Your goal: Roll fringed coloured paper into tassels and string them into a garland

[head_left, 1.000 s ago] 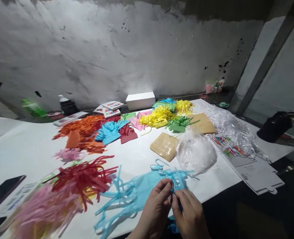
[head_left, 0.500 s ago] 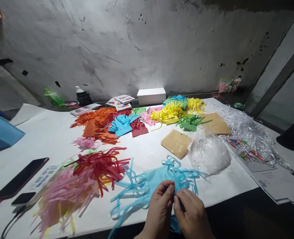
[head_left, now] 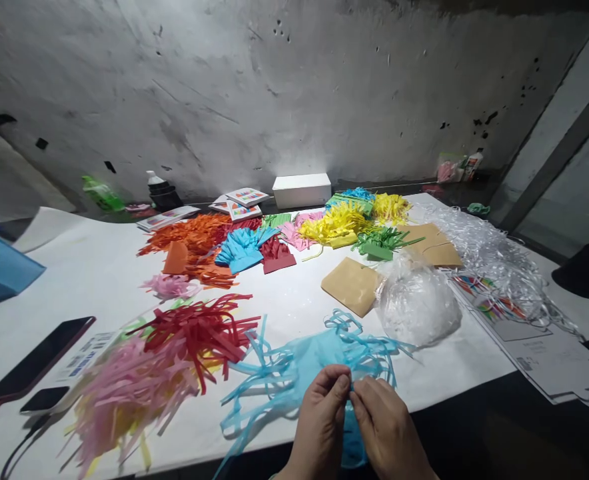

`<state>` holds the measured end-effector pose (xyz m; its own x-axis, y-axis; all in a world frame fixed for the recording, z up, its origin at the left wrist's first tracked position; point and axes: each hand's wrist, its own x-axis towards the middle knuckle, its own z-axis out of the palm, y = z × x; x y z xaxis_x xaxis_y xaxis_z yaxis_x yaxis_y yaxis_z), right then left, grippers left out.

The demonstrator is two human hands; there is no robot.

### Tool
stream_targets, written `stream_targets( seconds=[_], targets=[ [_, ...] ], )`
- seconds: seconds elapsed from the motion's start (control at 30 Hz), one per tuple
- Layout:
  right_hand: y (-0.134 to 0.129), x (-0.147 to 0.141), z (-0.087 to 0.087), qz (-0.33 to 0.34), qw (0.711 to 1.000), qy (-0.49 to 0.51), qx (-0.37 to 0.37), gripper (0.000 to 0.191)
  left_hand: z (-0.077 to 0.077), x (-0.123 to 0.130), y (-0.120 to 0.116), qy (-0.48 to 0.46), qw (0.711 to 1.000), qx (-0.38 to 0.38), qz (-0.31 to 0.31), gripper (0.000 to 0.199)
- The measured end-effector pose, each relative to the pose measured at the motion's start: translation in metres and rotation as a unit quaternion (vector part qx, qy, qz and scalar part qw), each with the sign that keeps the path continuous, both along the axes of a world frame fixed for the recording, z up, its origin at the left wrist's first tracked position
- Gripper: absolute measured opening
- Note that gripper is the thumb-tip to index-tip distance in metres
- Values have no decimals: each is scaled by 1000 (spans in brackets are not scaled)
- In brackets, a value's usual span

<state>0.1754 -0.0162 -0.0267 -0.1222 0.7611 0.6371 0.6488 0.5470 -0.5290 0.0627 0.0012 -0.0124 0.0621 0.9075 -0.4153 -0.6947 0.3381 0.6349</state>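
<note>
Near the front edge of the table, a light-blue fringed tissue paper sheet (head_left: 314, 353) lies spread out, its cut strips fanning to both sides. Over its near part, my left hand (head_left: 323, 417) and my right hand (head_left: 387, 420) meet with thumbs and fingertips pinched together. Both grip blue tissue paper at the fingertips, only a sliver of it showing there. Below, between the two hands, more blue tissue (head_left: 353, 440) hangs past the table edge. Whether it is joined to the spread sheet is hidden by my hands.
Left lie red fringed tissue (head_left: 199, 333), pink fringed tissue (head_left: 134, 380), a phone (head_left: 37, 357) and a cabled device (head_left: 44, 400). Colourful tassels and a white box (head_left: 302, 191) stand farther back. Right are a brown envelope (head_left: 352, 285), a clear plastic bag (head_left: 419, 307) and white string (head_left: 494, 260).
My fingers stay pinched together in nearly the same place. More of the blue tissue shows hanging between my hands. The whole view has shifted slightly.
</note>
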Motion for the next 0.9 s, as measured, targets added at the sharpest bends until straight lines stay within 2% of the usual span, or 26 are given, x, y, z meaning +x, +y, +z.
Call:
stream_targets(
  seconds=[0.17,0.23,0.4,0.5,0.57,0.7,0.77,0.9],
  targets=[
    [-3,4,-4,46,985,107,-127,30,-7,-3,-4,37,999,28,4,35],
    [-4,5,-3,64,981,115,-145,29,-10,-3,-5,57,998,34,11,36],
    [-6,8,3,44,990,96,-97,28,-8,-5,-7,81,996,44,9,37],
    [-6,8,4,55,987,104,-113,30,-6,-7,-7,83,995,54,-16,36],
    [-6,6,1,41,988,109,-105,25,-6,-9,-8,92,994,56,-17,36],
    [-7,0,-10,24,993,105,-38,23,-7,-13,-8,134,989,69,3,37],
    [-8,0,-14,18,993,110,-37,24,-6,-16,-6,163,983,87,-24,35],
    [-10,4,-12,54,988,108,-94,22,3,-30,3,217,953,160,-140,28]
  ],
)
